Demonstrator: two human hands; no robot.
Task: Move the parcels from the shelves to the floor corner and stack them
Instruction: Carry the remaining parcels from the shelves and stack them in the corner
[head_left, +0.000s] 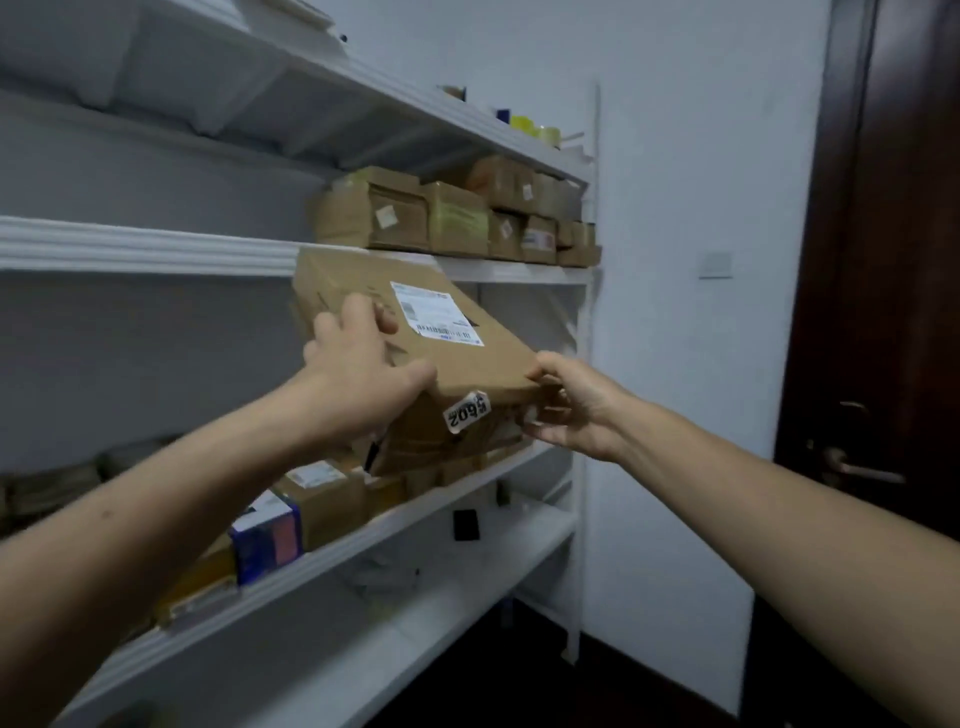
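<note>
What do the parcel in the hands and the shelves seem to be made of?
The parcel: brown cardboard, matte, with a white paper shipping label stuck on. The shelves: probably painted metal, smooth white with ribs along the front edge; wood is possible.

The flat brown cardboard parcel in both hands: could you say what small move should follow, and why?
Probably draw the flat brown cardboard parcel out from the white shelves: the left hand and right hand grip it, tilted, above smaller cardboard boxes.
</note>
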